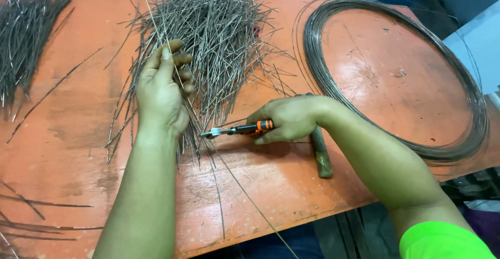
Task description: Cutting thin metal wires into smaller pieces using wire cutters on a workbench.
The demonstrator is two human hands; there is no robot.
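My left hand grips a bunch of cut wire pieces from a fanned pile at the middle of the orange table. My right hand holds orange-handled pliers, their jaws pointing left at the lower ends of the wires under my left hand. A long thin wire runs from the jaws down toward the table's front edge.
A large coil of wire lies on the right side of the table. A second pile of cut wires sits at the far left. A short metal bar lies under my right wrist. Loose wires lie at the lower left.
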